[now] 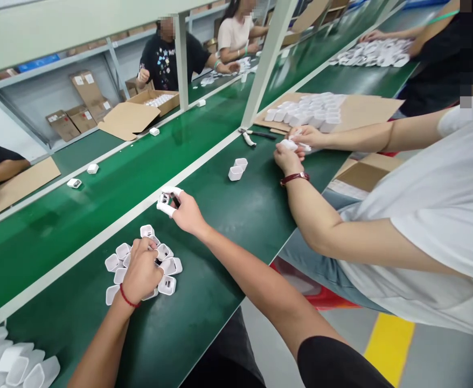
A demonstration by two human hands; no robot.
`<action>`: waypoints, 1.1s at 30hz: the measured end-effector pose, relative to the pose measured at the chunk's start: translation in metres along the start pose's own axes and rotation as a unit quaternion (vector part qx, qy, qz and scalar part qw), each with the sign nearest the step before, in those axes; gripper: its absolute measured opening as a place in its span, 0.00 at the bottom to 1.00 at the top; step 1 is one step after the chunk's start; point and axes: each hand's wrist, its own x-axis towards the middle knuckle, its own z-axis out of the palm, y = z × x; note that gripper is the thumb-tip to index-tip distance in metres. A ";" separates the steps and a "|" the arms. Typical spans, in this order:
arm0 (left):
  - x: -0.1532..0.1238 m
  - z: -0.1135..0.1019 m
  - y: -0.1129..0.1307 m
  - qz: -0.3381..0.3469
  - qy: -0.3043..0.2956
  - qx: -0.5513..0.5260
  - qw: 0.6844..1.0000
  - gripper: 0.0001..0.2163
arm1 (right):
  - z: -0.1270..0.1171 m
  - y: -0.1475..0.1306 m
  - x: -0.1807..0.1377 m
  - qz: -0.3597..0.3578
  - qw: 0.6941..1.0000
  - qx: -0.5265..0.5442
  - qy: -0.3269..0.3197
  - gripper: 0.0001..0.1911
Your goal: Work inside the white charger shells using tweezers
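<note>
My right hand (pixel 188 212) is closed near the belt's edge strip, with white covers on the thumb and a finger. Pinched between them is a small white plastic housing (pixel 162 198) with dark parts inside. A short black piece (pixel 175 200) shows beside it within the grip. My left hand (pixel 141 269), a red cord at its wrist, has its fingers curled down among a cluster of open white plastic housings (pixel 167 285). Some of these have small dark parts inside. The fingertips touch the cluster, but what they grip is partly hidden.
A green conveyor belt (pixel 115 188) carries several small white pieces. More white housings (pixel 22 364) stand at the lower left. Two white cups (pixel 236 170) stand right of my right hand. A co-worker's hands (pixel 295 148) handle white parts beside a cardboard sheet (pixel 366 110). A metal post (pixel 266 64) rises beyond.
</note>
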 end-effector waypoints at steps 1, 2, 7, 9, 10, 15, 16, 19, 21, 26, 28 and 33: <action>0.000 -0.001 -0.003 0.000 -0.003 -0.015 1.000 0.08 | 0.002 -0.005 0.000 0.001 1.000 0.013 -0.024 0.24; 0.000 -0.003 -0.005 -0.001 -0.008 -0.026 1.000 0.08 | 0.003 -0.007 -0.001 0.003 0.999 0.025 -0.044 0.24; -0.002 -0.015 -0.014 0.021 -0.047 -0.037 0.998 0.08 | -0.001 0.010 -0.007 -0.013 0.999 0.030 -0.006 0.24; -0.004 -0.018 -0.013 0.033 -0.072 -0.028 0.996 0.09 | -0.006 0.019 -0.010 -0.053 0.998 -0.023 0.013 0.23; -0.004 -0.019 -0.011 0.036 -0.084 -0.023 0.996 0.09 | -0.008 0.021 -0.012 -0.075 0.996 -0.055 0.016 0.23; -0.004 -0.023 -0.007 0.043 -0.072 -0.042 0.996 0.09 | -0.012 0.021 -0.020 -0.147 0.972 -0.181 0.014 0.21; -0.002 -0.025 -0.009 0.035 -0.050 -0.049 0.997 0.11 | -0.012 0.021 -0.021 -0.150 0.969 -0.195 0.010 0.20; 0.010 -0.027 -0.017 -0.032 0.021 -0.020 0.999 0.17 | -0.011 0.022 -0.022 -0.153 0.963 -0.222 -0.009 0.20; 0.020 -0.026 -0.022 -0.090 0.022 0.033 0.995 0.17 | -0.011 0.025 -0.021 -0.155 0.959 -0.237 -0.014 0.20; 0.039 -0.018 -0.031 -0.135 -0.046 0.071 0.987 0.10 | -0.011 0.028 -0.018 -0.158 0.957 -0.243 -0.024 0.22; 0.040 -0.015 -0.033 -0.141 -0.036 0.066 0.987 0.09 | -0.010 0.027 -0.018 -0.161 0.957 -0.237 -0.036 0.24; 0.038 -0.008 -0.040 -0.134 -0.006 0.023 0.991 0.14 | -0.008 0.023 -0.021 -0.159 0.955 -0.240 -0.074 0.26</action>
